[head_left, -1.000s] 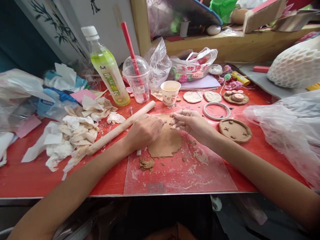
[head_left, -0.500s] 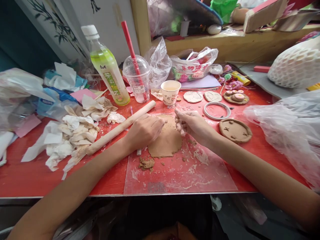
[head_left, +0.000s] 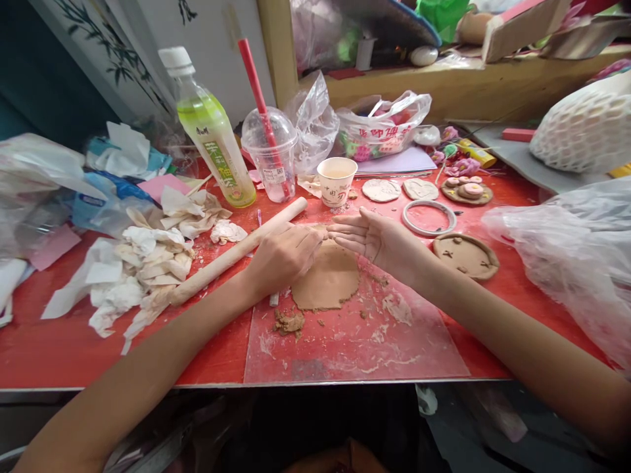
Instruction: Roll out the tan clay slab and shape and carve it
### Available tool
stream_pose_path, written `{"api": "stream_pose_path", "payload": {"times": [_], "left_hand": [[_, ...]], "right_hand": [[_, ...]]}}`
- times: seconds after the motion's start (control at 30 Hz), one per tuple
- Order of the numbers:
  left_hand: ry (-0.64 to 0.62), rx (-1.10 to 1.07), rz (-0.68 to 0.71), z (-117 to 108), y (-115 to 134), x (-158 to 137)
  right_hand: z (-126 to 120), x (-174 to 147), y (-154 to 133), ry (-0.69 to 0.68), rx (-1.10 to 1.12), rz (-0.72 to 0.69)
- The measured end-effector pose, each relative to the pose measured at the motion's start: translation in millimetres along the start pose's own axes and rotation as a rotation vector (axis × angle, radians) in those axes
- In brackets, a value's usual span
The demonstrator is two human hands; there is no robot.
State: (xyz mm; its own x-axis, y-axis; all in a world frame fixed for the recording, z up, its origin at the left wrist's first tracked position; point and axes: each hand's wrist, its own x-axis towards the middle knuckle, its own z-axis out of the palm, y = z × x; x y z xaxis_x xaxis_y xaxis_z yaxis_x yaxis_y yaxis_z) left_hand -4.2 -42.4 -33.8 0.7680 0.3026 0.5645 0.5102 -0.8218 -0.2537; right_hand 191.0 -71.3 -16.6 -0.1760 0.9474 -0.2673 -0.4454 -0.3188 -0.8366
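A flattened brown clay slab [head_left: 328, 279] with a rough edge lies on a clear sheet [head_left: 345, 355] smeared with clay. My left hand [head_left: 290, 257] is closed, back up, over the slab's upper left; what its fingers pinch, if anything, is hidden. My right hand [head_left: 382, 240] is open with the palm tilted up, its straight fingers reaching left so that the tips come up to the left hand's fingertips above the slab. A crumbly clay lump [head_left: 289, 322] sits below the slab. Just left of my left hand is a wooden rolling pin [head_left: 236, 253].
Behind the hands stand a paper cup [head_left: 337, 184], a plastic cup with a red straw [head_left: 271, 164] and a green drink bottle [head_left: 214, 141]. Crumpled tissues [head_left: 148, 263] lie left. To the right are a ring [head_left: 428, 218], a round clay piece [head_left: 466, 256] and plastic bags [head_left: 562, 243].
My right hand has moved left towards the left hand's fingertips, and its curled fingers have straightened out. My left hand has stayed almost in place.
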Motion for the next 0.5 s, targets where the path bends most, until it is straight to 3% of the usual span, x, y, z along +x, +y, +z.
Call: {"api": "stream_pose_path", "payload": {"times": [0.3, 0.5], "left_hand": [[0.016, 0.04, -0.013, 1.7, 1.4, 0.0], [0.016, 0.058, -0.008, 1.4, 0.2, -0.5]], "right_hand": [[0.7, -0.7, 1.4, -0.063, 0.076, 0.025], [0.7, -2.6, 3.9, -0.101, -0.044, -0.044]]}}
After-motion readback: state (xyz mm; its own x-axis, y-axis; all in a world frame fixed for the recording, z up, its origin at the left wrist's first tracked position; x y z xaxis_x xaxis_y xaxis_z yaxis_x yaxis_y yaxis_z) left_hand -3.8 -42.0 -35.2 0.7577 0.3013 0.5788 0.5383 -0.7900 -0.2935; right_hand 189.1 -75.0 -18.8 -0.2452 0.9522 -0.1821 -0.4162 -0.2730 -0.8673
